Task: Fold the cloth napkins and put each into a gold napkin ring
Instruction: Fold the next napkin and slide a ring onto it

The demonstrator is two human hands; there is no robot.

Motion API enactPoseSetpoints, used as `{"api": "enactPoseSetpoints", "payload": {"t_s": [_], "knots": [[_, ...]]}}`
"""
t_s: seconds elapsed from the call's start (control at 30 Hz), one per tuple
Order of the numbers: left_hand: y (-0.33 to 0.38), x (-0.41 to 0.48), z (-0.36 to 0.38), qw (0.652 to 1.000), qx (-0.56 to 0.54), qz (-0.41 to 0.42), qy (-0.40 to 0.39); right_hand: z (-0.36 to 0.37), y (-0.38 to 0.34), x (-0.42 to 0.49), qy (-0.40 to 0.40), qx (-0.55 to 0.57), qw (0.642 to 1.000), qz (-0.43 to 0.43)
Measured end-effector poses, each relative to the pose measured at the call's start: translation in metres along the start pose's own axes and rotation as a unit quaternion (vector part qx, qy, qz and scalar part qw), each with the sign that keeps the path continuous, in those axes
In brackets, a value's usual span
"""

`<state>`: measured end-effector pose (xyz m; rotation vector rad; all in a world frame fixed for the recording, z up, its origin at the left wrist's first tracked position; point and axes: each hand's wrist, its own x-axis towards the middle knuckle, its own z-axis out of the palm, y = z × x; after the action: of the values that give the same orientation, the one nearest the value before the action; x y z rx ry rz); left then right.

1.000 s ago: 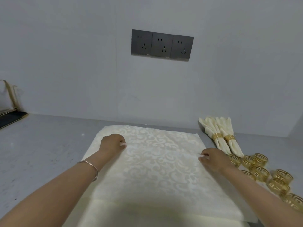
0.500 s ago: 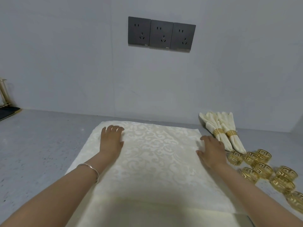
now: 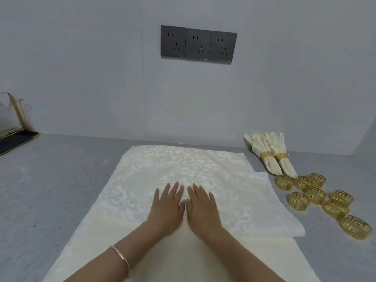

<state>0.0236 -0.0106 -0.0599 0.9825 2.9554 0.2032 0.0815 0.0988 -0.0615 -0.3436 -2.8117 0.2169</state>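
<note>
Head view: soft napkin [image 3: 183,165] under flat palms

Left hand [image 3: 166,208] and right hand [image 3: 203,210] lie spread, side by side, pressing the cream cloth on the counter [image 3: 61,180]. Limp and light, it will likely slide; pinch its corners. Leftward there is room; gold napkin rings [image 3: 299,200] crowd the right edge, with ringed napkins [image 3: 270,157] beyond.

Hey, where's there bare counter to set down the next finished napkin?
Widest bare patch: the grey countertop left of the spread cream patterned cloth napkin, up to the gold wire rack at far left. A smaller patch lies right of the two ringed napkins, behind the loose gold napkin rings. Crowded: right of the cloth, where those rings cluster.
</note>
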Motion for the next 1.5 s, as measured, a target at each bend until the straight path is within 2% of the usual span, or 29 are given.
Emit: {"api": "enactPoseSetpoints", "payload": {"t_s": [0.1,0.3,0.6,0.8,0.9,1.0,1.1,1.27,1.5], "knots": [[-0.009,-0.002,0.002,1.0,-0.004,0.003,-0.001,0.0,0.015,-0.008,-0.079,0.015,0.996,0.024],[-0.05,-0.016,-0.007,0.997,-0.006,-0.081,-0.004,-0.025,0.068,-0.028,-0.13,-0.015,0.988,0.085],[-0.105,-0.031,-0.015,0.991,-0.021,-0.13,0.007,-0.056,0.147,-0.063,-0.136,-0.015,0.981,0.14],[-0.114,-0.044,-0.026,0.991,-0.01,-0.134,-0.009,-0.067,0.168,-0.074,-0.136,-0.013,0.974,0.179],[-0.104,-0.051,-0.034,0.996,-0.037,-0.076,-0.012,-0.076,0.16,-0.077,-0.126,0.003,0.982,0.142],[-0.087,-0.061,-0.038,0.998,-0.027,0.049,-0.042,-0.09,0.139,-0.084,-0.14,0.057,0.988,0.023],[-0.071,-0.07,-0.042,0.989,0.02,0.134,-0.06,-0.092,0.117,-0.088,-0.171,0.007,0.983,-0.068],[-0.064,-0.073,-0.044,0.988,-0.006,0.152,-0.034,-0.086,0.102,-0.085,-0.133,-0.018,0.984,-0.118],[-0.062,-0.089,-0.048,0.988,-0.013,0.154,-0.015,-0.086,0.1,-0.094,-0.107,-0.018,0.986,-0.124]]}}
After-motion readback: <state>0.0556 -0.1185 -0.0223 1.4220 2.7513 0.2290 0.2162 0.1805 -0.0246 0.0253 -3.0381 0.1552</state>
